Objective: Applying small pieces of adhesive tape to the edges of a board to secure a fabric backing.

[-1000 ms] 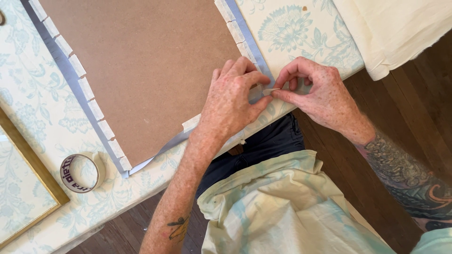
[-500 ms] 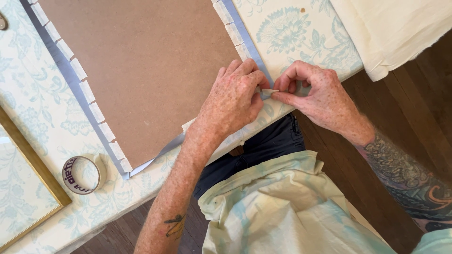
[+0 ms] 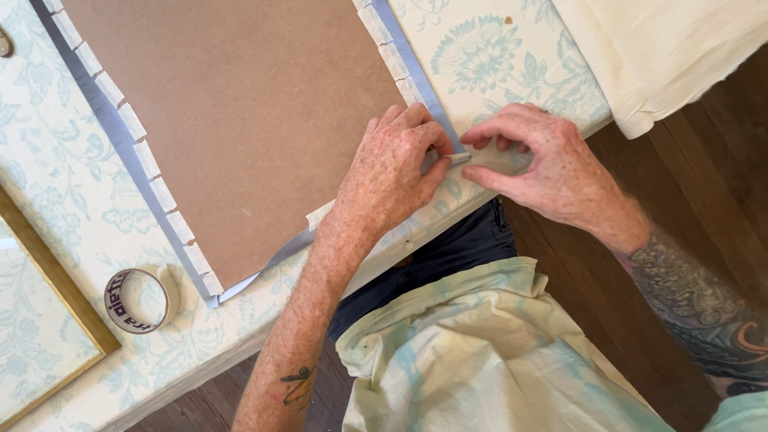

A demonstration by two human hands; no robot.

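Grip: both hands, left [image 3: 396, 172] and right [image 3: 544, 160], pinch one tape strip [image 3: 458, 160] at my brown board's [image 3: 240, 120] corner; both long edges taped, near edge mostly bare.

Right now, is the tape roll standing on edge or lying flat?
Lying flat: the tape roll shows its round hole facing up on the table, left of the left hand.

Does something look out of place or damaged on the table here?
Mostly tidy. At the near edge of the brown board, the blue-grey paper lifts loose with few tape pieces, unlike the sides. Both hands, left and right, press at the near right corner.
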